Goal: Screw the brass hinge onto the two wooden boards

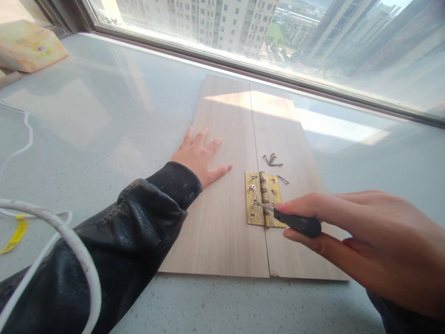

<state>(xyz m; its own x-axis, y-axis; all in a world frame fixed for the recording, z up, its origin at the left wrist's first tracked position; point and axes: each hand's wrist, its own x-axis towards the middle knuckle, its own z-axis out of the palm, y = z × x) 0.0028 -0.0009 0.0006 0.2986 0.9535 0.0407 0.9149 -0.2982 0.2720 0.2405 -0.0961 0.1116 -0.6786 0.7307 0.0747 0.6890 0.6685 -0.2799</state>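
My left hand point(203, 155) lies flat with spread fingers on the left wooden board point(222, 241). In my right hand point(365, 227) is a small screwdriver with a dark handle point(301, 224), pinched between thumb and fingers. Its thin shaft reaches across a brass hinge point(263, 190), and the tip is at a hole in the left leaf. One screw head point(253, 186) shows in that leaf above the tip. The hinge lies over the seam between the left board and the right wooden board point(299, 260). Several loose screws point(272, 161) and one single screw point(283, 179) rest on the right board.
Both boards lie on a pale speckled sill point(139, 116) beneath a window frame point(243, 65). A yellow-orange package point(29, 46) stands at the back left. White cable point(83, 260) with a yellow tag point(15, 235) loops near my left sleeve.
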